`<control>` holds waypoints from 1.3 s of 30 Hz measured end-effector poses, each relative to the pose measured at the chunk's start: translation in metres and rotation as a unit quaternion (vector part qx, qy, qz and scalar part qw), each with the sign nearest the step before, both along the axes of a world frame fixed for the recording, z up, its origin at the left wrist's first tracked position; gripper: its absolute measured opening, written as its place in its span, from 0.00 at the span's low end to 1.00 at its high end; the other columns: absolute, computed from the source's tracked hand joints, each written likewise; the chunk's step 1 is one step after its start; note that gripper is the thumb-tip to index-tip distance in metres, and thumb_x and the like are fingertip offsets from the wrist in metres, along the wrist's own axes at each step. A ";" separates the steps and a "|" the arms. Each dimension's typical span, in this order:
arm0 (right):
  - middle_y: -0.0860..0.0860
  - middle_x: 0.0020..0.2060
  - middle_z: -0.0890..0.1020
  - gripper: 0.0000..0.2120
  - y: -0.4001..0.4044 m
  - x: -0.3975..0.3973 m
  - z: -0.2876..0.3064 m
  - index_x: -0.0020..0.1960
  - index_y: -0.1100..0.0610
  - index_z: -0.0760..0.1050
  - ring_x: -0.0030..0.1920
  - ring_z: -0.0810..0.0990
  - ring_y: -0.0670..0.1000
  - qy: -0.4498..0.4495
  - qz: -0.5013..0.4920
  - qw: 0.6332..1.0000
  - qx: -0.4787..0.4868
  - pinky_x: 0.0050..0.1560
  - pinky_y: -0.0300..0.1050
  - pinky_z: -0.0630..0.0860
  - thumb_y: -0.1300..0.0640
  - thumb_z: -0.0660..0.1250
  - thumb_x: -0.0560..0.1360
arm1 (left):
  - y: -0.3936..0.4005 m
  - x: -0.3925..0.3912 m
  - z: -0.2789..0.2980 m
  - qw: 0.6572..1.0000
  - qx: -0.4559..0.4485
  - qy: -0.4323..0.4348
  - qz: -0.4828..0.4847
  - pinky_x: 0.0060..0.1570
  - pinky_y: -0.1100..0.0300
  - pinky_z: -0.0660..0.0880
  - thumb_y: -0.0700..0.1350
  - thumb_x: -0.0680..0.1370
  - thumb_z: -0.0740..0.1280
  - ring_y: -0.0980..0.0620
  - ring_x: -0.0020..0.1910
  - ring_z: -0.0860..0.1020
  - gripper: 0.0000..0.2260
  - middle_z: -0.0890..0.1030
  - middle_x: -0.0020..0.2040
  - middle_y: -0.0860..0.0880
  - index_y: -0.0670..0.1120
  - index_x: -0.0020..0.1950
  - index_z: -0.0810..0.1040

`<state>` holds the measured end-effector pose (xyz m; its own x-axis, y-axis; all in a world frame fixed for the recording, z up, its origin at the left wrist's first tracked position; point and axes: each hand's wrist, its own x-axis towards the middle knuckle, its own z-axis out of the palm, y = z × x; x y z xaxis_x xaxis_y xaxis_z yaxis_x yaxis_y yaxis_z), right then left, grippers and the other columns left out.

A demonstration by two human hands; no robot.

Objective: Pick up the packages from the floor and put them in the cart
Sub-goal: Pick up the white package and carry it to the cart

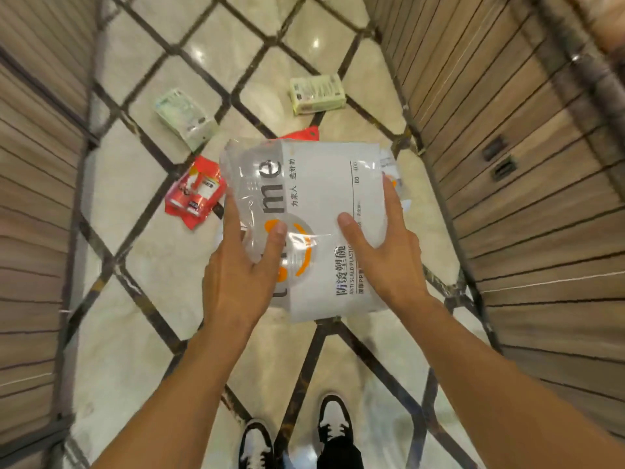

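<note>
Glossy tiled floor runs between slatted wooden walls; no cart is in view. Your left hand and right hand each keep a closed grip on the white plastic package, raised above the floor. Support its slippery sides evenly while you carry it. Two green packs and a red pouch remain down.

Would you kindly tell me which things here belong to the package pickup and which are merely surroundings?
Part of the job:
- white package, held by left hand and right hand
- red packet on the floor
- left green pack on the floor
- right green pack on the floor
- red item, mostly hidden behind the white package

Just surroundings:
- tiled floor
- wood panelling
- shoes

No cart is in view.
</note>
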<state>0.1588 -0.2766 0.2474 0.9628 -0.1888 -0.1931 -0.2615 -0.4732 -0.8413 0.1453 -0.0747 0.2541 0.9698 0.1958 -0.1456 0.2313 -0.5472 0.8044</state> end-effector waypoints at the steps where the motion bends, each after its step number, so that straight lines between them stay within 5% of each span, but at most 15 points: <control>1: 0.37 0.60 0.81 0.36 -0.006 0.004 0.035 0.76 0.24 0.49 0.56 0.84 0.46 -0.014 -0.006 1.000 0.000 0.57 0.57 0.83 0.28 0.64 0.74 | -0.006 0.005 0.035 1.000 -0.006 -0.019 -0.006 0.64 0.45 0.76 0.65 0.80 0.62 0.48 0.65 0.79 0.33 0.81 0.67 0.56 0.67 0.82 0.49; 6: 0.41 0.61 0.83 0.35 -0.037 0.013 0.196 0.76 0.22 0.50 0.57 0.84 0.51 -0.067 -0.034 0.997 -0.013 0.58 0.56 0.81 0.28 0.64 0.74 | -0.035 0.026 0.193 0.995 -0.017 -0.091 -0.037 0.53 0.53 0.76 0.66 0.79 0.63 0.53 0.59 0.80 0.34 0.79 0.61 0.64 0.67 0.82 0.50; 9: 0.42 0.57 0.85 0.37 -0.055 0.008 0.279 0.78 0.27 0.50 0.52 0.85 0.50 -0.107 -0.051 0.993 -0.023 0.54 0.51 0.82 0.26 0.61 0.73 | -0.053 0.032 0.273 0.990 -0.036 -0.128 -0.053 0.51 0.53 0.80 0.68 0.78 0.63 0.53 0.52 0.84 0.34 0.83 0.59 0.57 0.68 0.81 0.53; 13: 0.39 0.55 0.84 0.38 -0.080 -0.009 0.367 0.79 0.30 0.54 0.51 0.83 0.48 -0.143 -0.081 0.986 -0.041 0.52 0.47 0.78 0.25 0.61 0.72 | -0.079 0.029 0.354 0.981 -0.051 -0.172 -0.074 0.43 0.67 0.74 0.69 0.76 0.64 0.65 0.47 0.79 0.33 0.80 0.49 0.63 0.69 0.79 0.57; 17: 0.45 0.62 0.84 0.33 -0.109 -0.048 0.433 0.76 0.35 0.64 0.62 0.82 0.55 -0.164 -0.152 0.972 -0.067 0.61 0.53 0.78 0.27 0.64 0.74 | -0.109 0.015 0.415 0.976 -0.071 -0.173 -0.109 0.55 0.42 0.80 0.75 0.72 0.62 0.45 0.53 0.84 0.34 0.86 0.54 0.53 0.73 0.76 0.57; 22: 0.44 0.61 0.84 0.32 -0.135 -0.119 0.486 0.73 0.41 0.70 0.61 0.82 0.54 -0.202 -0.257 0.938 -0.114 0.60 0.52 0.78 0.27 0.63 0.74 | -0.154 -0.012 0.464 0.953 -0.095 -0.195 -0.211 0.57 0.41 0.79 0.76 0.71 0.61 0.43 0.54 0.84 0.35 0.85 0.57 0.52 0.68 0.76 0.62; 30: 0.40 0.57 0.84 0.31 -0.142 -0.300 0.533 0.73 0.43 0.70 0.57 0.84 0.49 -0.205 -0.451 0.855 -0.158 0.58 0.53 0.80 0.28 0.63 0.76 | -0.225 -0.118 0.520 0.860 -0.136 -0.204 -0.447 0.56 0.43 0.77 0.75 0.73 0.60 0.42 0.59 0.81 0.33 0.83 0.62 0.54 0.64 0.75 0.64; 34: 0.40 0.56 0.84 0.31 -0.132 -0.413 0.550 0.73 0.43 0.71 0.57 0.84 0.49 -0.184 -0.548 0.795 -0.186 0.57 0.52 0.80 0.28 0.64 0.76 | -0.263 -0.207 0.532 0.798 -0.172 -0.200 -0.542 0.51 0.51 0.73 0.69 0.76 0.63 0.44 0.59 0.80 0.29 0.81 0.59 0.59 0.60 0.74 0.68; 39: 0.47 0.57 0.85 0.31 -0.109 -0.561 0.564 0.73 0.46 0.72 0.57 0.84 0.55 -0.144 -0.654 0.702 -0.242 0.56 0.53 0.79 0.30 0.64 0.77 | -0.296 -0.342 0.542 0.718 -0.186 -0.183 -0.645 0.54 0.44 0.78 0.73 0.72 0.60 0.41 0.56 0.82 0.32 0.85 0.58 0.51 0.61 0.72 0.67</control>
